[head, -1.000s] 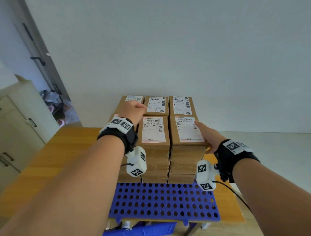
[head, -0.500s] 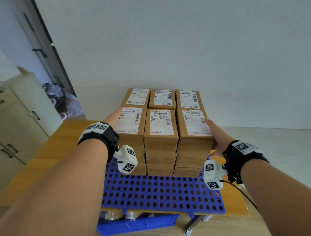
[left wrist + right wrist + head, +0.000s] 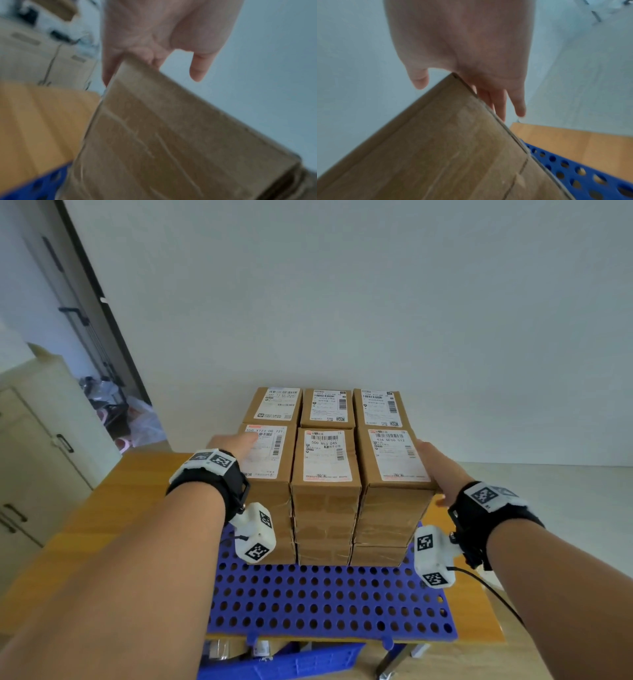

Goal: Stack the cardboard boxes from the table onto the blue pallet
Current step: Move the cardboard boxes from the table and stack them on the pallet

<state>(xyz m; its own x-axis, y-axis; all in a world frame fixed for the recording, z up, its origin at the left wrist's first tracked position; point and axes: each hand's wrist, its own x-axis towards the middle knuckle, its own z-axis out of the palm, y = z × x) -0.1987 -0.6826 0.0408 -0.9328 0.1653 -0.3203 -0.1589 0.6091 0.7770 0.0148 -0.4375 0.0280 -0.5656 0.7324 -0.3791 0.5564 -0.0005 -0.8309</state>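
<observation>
Brown cardboard boxes (image 3: 325,460) with white labels stand stacked in two rows of three on the far part of the blue perforated pallet (image 3: 325,601). My left hand (image 3: 236,445) lies at the top left edge of the front-left top box (image 3: 270,463). In the left wrist view its fingers (image 3: 107,73) run down that box's (image 3: 171,135) left side and the thumb sticks out over the top. My right hand (image 3: 433,463) presses flat against the right side of the front-right top box (image 3: 394,457). Its straight fingers (image 3: 498,102) lie along the side of the box (image 3: 445,142).
The pallet sits on an orange wooden table (image 3: 113,508) against a white wall. A beige cabinet (image 3: 30,440) and a doorway with bags (image 3: 137,422) are at the left. A blue bin (image 3: 291,659) stands under the table's near edge. The pallet's near half holds no boxes.
My left hand left the top of the front-left box, went down to its left side, and now lies at its top left edge. My right hand has stayed against the right side.
</observation>
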